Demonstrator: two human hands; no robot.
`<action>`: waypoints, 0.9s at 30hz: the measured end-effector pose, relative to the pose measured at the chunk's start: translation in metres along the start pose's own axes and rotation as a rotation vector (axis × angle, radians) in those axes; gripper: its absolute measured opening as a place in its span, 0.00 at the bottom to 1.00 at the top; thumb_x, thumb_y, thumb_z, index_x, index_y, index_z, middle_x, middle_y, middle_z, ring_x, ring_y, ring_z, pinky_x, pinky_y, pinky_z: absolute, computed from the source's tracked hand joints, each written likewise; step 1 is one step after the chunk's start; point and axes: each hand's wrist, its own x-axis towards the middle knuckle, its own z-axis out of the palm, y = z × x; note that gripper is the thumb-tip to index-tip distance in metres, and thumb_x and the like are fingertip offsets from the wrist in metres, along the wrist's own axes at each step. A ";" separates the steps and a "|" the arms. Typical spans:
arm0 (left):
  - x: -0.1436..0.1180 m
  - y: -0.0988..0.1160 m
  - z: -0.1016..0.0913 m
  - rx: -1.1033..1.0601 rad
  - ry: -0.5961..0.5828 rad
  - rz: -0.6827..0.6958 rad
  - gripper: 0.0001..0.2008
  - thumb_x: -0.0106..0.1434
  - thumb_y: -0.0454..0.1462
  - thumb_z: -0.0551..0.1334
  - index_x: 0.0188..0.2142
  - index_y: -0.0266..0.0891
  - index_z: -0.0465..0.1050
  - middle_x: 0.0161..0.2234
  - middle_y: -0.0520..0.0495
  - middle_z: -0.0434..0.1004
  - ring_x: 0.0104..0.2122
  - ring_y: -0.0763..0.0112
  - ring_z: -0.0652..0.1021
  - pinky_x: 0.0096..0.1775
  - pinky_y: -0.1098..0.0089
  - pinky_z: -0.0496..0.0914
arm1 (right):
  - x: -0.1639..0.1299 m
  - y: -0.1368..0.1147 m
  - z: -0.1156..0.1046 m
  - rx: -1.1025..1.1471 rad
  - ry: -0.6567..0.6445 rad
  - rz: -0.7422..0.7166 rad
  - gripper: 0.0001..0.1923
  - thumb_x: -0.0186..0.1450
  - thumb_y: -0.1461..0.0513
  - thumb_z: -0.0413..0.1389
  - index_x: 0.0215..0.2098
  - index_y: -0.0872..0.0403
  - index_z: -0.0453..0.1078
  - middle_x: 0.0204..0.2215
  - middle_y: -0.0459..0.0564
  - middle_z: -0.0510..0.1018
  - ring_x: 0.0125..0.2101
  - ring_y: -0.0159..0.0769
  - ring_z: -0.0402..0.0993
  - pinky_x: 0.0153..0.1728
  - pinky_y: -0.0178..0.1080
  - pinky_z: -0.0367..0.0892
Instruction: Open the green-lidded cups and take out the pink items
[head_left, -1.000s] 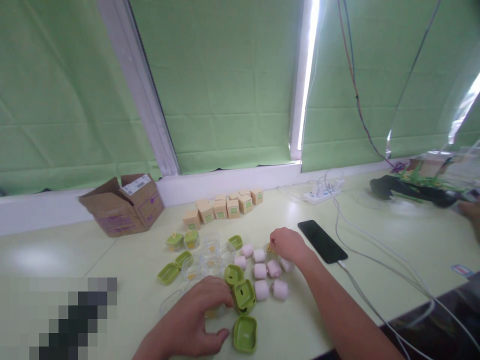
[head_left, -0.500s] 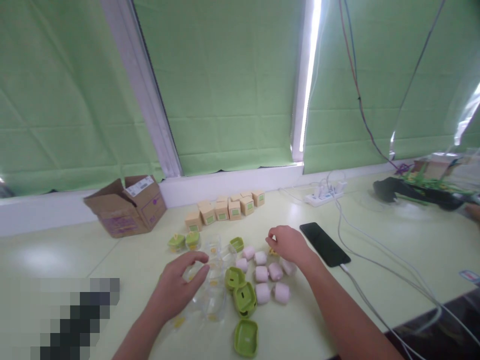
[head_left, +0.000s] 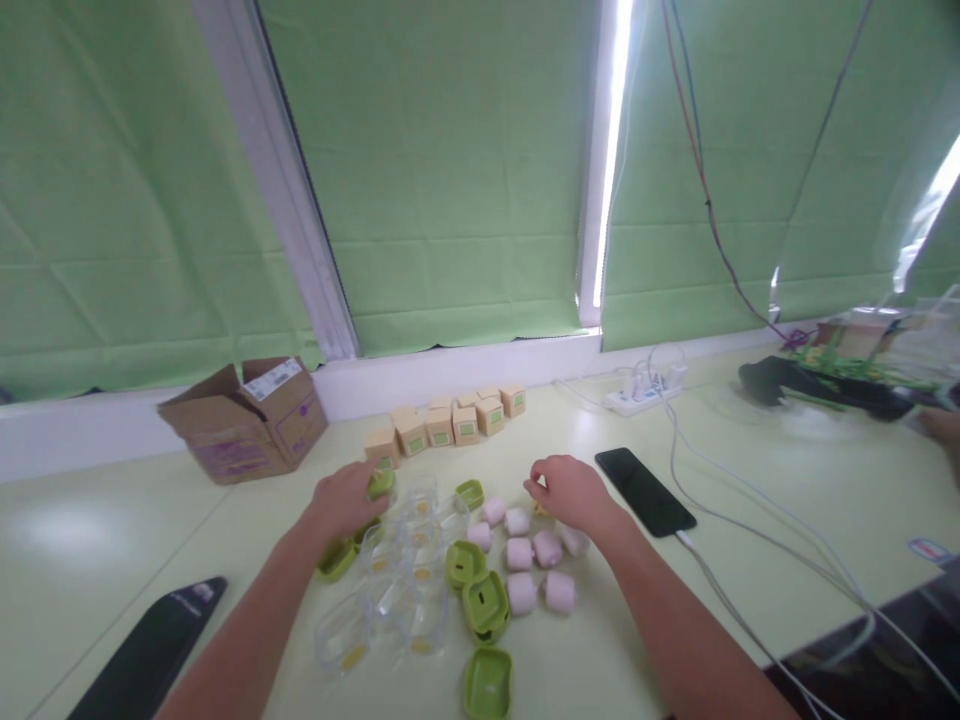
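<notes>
Pale green worktop (head_left: 787,480) with a cardboard box (head_left: 247,420) at the back, then a clutter of clear plastic shells (head_left: 397,590) and pink blocks (head_left: 532,550). Left hand (head_left: 345,500) has its grip curled on a green cap (head_left: 381,483); right hand (head_left: 570,492) pinches something tiny, can't tell what. I reckon a forearm sweeping low could scatter those shells.

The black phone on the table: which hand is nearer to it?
Right. The right hand lies just left of the black phone; the left hand is far beyond, on the green cases.
</notes>
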 end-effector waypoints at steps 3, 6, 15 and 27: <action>0.005 -0.001 0.005 0.007 -0.034 -0.008 0.32 0.51 0.45 0.60 0.56 0.40 0.65 0.55 0.36 0.70 0.54 0.48 0.70 0.55 0.51 0.56 | 0.000 0.000 -0.001 -0.001 -0.001 0.001 0.15 0.66 0.54 0.47 0.36 0.51 0.74 0.36 0.51 0.79 0.37 0.38 0.73 0.34 0.37 0.60; 0.009 0.002 0.005 -0.005 -0.039 -0.005 0.29 0.51 0.45 0.61 0.53 0.41 0.68 0.54 0.37 0.71 0.54 0.47 0.70 0.56 0.44 0.49 | 0.001 0.000 -0.001 0.003 0.005 -0.002 0.15 0.66 0.54 0.47 0.37 0.50 0.74 0.36 0.50 0.79 0.38 0.39 0.73 0.34 0.37 0.60; 0.000 0.026 -0.023 -0.133 0.087 0.061 0.26 0.52 0.43 0.60 0.50 0.38 0.69 0.49 0.40 0.75 0.49 0.51 0.74 0.52 0.55 0.62 | -0.001 -0.005 -0.007 0.027 -0.010 0.009 0.16 0.66 0.53 0.48 0.37 0.50 0.74 0.36 0.50 0.79 0.39 0.38 0.72 0.36 0.36 0.60; -0.065 0.122 -0.065 -0.781 0.045 0.166 0.22 0.54 0.36 0.62 0.50 0.42 0.68 0.47 0.45 0.72 0.42 0.63 0.77 0.35 0.69 0.76 | -0.007 -0.020 -0.020 0.413 0.027 -0.137 0.16 0.65 0.52 0.51 0.35 0.53 0.76 0.24 0.45 0.76 0.27 0.31 0.68 0.30 0.33 0.59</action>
